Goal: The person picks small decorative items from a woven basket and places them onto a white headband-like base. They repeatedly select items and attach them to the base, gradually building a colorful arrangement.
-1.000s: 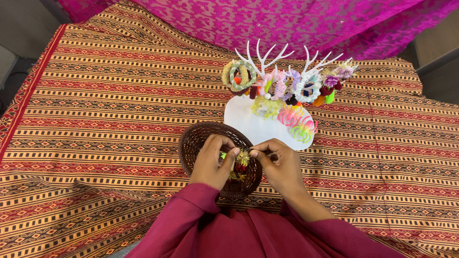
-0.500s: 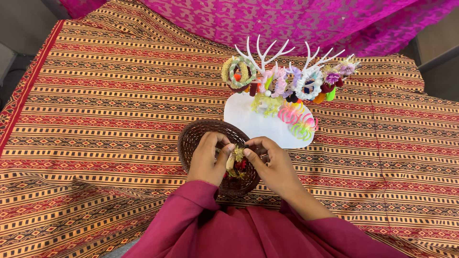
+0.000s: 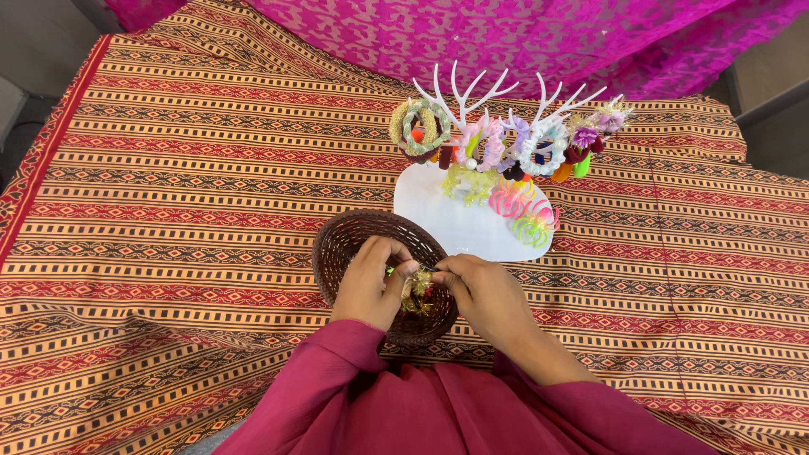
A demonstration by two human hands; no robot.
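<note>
Your L hand [image 3: 371, 282] & R hand [image 3: 482, 297] meet over the basket [image 3: 341, 244], near-side rim. Both sets of fingers pinch the same scrunchie [image 3: 418, 292], gold w/ red bits, held just above basket interior. Grip: L thumb + forefinger closed on it, R fingertips closed on it from the opposite side. Beyond basket, touching its far rim: white stand [image 3: 459, 223] w/ antler prongs, loaded w/ assorted hair ties [image 3: 493, 143]. Basket sits on striped cloth [image 3: 168, 194].
</note>
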